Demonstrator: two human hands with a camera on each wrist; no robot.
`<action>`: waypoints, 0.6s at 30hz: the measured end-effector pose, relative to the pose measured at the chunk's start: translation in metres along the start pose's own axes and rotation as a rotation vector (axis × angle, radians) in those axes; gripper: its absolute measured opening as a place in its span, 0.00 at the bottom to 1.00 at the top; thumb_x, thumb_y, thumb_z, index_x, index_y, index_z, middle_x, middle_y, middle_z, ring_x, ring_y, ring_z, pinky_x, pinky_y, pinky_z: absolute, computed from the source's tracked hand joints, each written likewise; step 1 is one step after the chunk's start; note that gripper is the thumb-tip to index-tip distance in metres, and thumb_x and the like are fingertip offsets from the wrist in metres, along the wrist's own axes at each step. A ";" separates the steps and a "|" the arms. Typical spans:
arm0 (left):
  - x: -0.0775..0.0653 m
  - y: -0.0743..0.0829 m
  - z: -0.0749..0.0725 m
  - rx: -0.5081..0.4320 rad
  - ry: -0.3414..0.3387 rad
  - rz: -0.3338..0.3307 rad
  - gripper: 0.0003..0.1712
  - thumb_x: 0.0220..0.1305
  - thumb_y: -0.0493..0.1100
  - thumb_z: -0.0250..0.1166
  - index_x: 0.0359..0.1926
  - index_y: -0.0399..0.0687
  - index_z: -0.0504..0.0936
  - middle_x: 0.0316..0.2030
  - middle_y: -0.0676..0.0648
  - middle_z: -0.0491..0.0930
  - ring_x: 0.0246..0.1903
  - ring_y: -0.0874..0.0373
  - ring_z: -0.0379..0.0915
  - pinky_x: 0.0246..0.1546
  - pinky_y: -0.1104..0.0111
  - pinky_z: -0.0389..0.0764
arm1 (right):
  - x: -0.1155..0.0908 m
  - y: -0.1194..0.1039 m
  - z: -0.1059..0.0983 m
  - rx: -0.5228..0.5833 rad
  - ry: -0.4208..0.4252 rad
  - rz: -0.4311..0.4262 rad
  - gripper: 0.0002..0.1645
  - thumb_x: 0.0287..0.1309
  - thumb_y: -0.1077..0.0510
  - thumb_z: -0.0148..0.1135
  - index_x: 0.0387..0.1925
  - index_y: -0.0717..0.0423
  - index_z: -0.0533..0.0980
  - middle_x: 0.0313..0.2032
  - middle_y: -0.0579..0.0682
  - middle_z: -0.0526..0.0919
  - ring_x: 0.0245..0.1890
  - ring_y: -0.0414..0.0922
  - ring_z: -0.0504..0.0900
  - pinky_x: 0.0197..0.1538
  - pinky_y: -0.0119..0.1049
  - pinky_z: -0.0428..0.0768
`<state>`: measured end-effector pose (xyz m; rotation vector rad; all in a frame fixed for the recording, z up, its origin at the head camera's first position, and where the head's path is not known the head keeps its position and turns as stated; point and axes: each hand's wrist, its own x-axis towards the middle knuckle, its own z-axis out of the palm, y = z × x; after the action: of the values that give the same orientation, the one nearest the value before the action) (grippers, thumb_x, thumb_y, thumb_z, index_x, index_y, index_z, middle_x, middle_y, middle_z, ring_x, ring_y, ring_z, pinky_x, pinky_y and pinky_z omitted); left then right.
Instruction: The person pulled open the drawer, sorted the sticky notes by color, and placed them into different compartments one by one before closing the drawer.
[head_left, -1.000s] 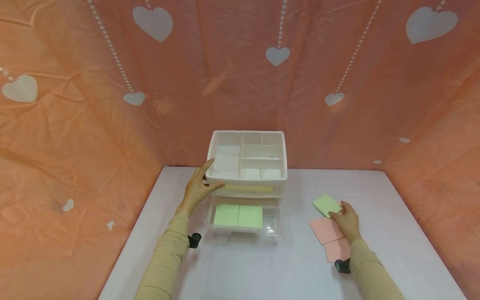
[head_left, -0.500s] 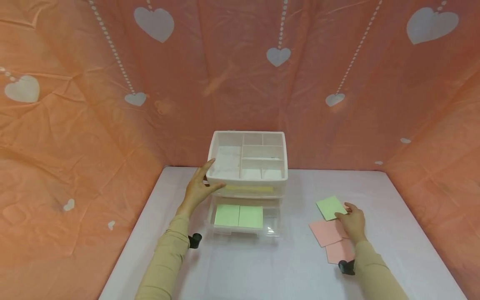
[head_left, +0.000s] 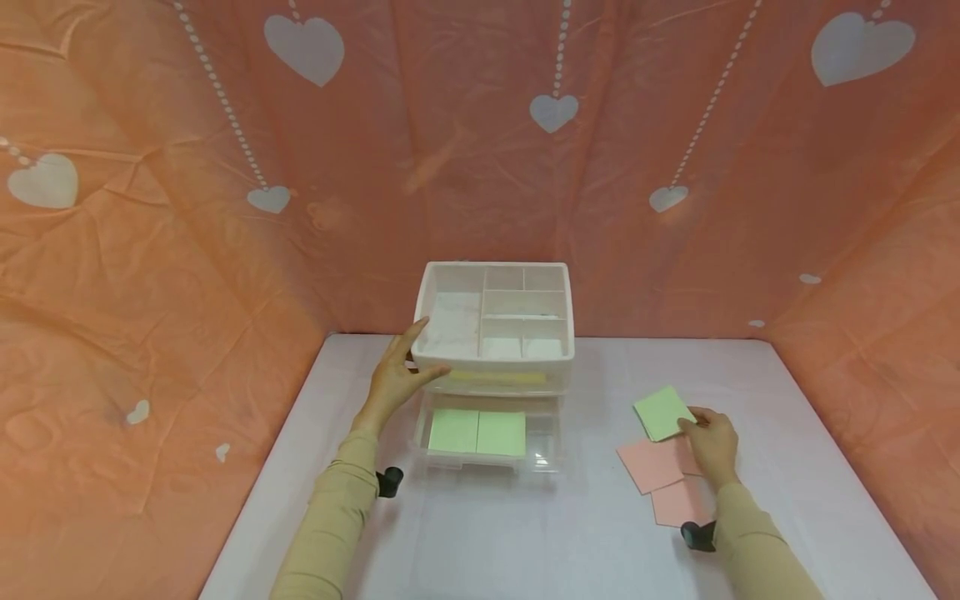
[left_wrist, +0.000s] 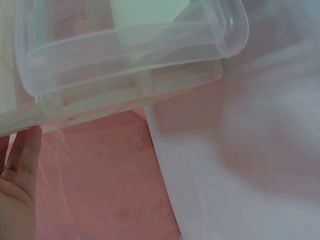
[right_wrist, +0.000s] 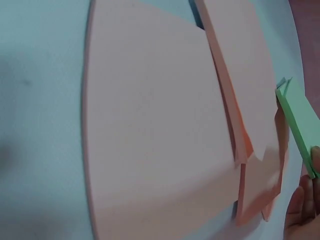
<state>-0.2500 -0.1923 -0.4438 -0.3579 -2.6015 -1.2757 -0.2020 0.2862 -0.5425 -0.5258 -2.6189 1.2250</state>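
Note:
A white plastic drawer organizer (head_left: 491, 358) stands at the back of the table, its lower clear drawer (head_left: 542, 446) pulled out. Two green sticky note pads (head_left: 453, 431) lie side by side in that drawer. My left hand (head_left: 393, 385) holds the organizer's front left corner, thumb across the front and fingers along the side. To the right, my right hand (head_left: 712, 442) pinches a green sticky note pad (head_left: 663, 412) by its near right corner, above several pink sticky note pads (head_left: 651, 464). In the right wrist view the green pad (right_wrist: 301, 120) sits between thumb and fingers.
The organizer's top has a divided tray (head_left: 457, 321). Something yellow (head_left: 498, 377) shows through its closed upper drawer. An orange cloth with white hearts (head_left: 480, 167) encloses the white table (head_left: 525, 542) at the back and sides.
My right hand has moved slightly right with the green pad, which has turned a little and uncovered more of the pink pads. My left hand stays at the organizer's corner.

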 end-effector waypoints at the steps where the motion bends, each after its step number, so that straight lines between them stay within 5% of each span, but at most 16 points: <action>1: 0.000 0.000 0.000 -0.001 0.001 0.003 0.49 0.49 0.55 0.71 0.69 0.70 0.56 0.46 0.45 0.67 0.35 0.55 0.62 0.40 0.61 0.80 | -0.001 0.000 0.000 0.002 0.012 0.005 0.20 0.58 0.60 0.57 0.49 0.69 0.75 0.44 0.68 0.77 0.43 0.56 0.75 0.37 0.34 0.68; 5: 0.000 0.000 0.000 0.006 0.002 0.003 0.49 0.49 0.56 0.71 0.69 0.69 0.56 0.46 0.45 0.67 0.35 0.55 0.61 0.40 0.61 0.79 | -0.003 0.000 -0.002 0.016 0.060 0.022 0.19 0.60 0.57 0.57 0.49 0.66 0.76 0.44 0.66 0.79 0.41 0.52 0.76 0.34 0.27 0.69; 12: 0.000 0.000 -0.001 0.002 -0.001 -0.006 0.49 0.48 0.57 0.71 0.69 0.72 0.56 0.45 0.45 0.67 0.35 0.54 0.61 0.40 0.61 0.79 | -0.004 0.002 -0.009 0.022 0.079 0.023 0.20 0.59 0.53 0.59 0.50 0.60 0.77 0.36 0.60 0.82 0.23 0.29 0.69 0.26 0.24 0.70; 18: 0.000 -0.002 0.000 -0.008 -0.001 -0.001 0.49 0.48 0.57 0.71 0.69 0.73 0.56 0.45 0.46 0.67 0.35 0.55 0.61 0.40 0.62 0.79 | -0.009 -0.002 -0.015 0.067 0.082 0.028 0.20 0.59 0.52 0.60 0.49 0.60 0.79 0.25 0.37 0.83 0.22 0.23 0.70 0.26 0.21 0.71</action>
<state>-0.2511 -0.1935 -0.4451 -0.3582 -2.5983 -1.2871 -0.1893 0.2919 -0.5313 -0.5892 -2.5022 1.2664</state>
